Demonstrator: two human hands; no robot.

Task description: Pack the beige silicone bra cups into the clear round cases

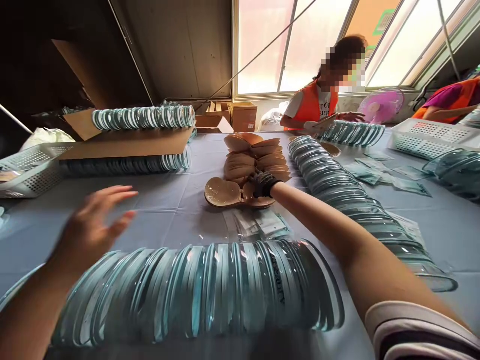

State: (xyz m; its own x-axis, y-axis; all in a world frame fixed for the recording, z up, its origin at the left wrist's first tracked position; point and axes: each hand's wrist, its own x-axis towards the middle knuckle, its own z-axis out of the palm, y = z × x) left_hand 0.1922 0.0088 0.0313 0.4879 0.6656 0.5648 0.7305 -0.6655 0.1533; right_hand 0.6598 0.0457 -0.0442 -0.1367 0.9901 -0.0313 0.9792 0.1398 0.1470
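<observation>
1. The wearer's right hand, in a dark knitted glove, reached forward to the middle of the table. Its fingers curled over the right-hand cup of the nearest beige cup pair; whether they pinched its edge could not be told.
2. That glossy pair lay hollow side up at the near end of a stack of beige cups, which stretched away across the table in overlapping layers.
3. The bare left hand hung over the left side, blurred, its fingers spread and thumb apart, near the left part of the front row of clear shells.
4. Those clear plastic shells stood nested on edge along the near side. Flat packets lay between them and the cups.
5. A second row of shells ran along the right, passing beyond the right forearm.
6. On the left, a cardboard sheet lay over one row of shells and bore another, beside a white basket.
7. Across the table, a co-worker in an orange vest stood before bright windows, near a pink fan.
</observation>
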